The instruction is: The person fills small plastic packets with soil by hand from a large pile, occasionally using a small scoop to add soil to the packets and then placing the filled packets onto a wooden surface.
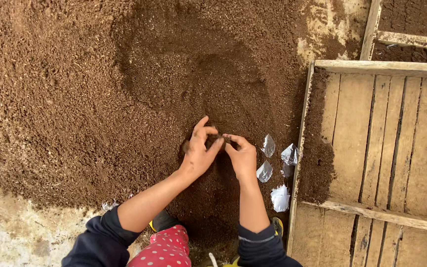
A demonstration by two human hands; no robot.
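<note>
Together, left hand and right hand pinch crumbly brown soil.

Soft, even daylight, faint shadows beneath the forearms, sharp focus throughout, no glare.

**Materials and Surface Finish**

The soil is showing as a loose, granular, matt brown mass with fibrous flecks. Crumbs of it are clinging to the left hand and right hand, which are pinching a small clump. The tray is presenting rough, unfinished, weathered wood, with planks looking dry and dusty. The bags are appearing as thin, crinkled, glossy clear plastic. The floor is reading as pale, stained, rough concrete. The sleeves are looking like soft, matt dark cloth.
</note>
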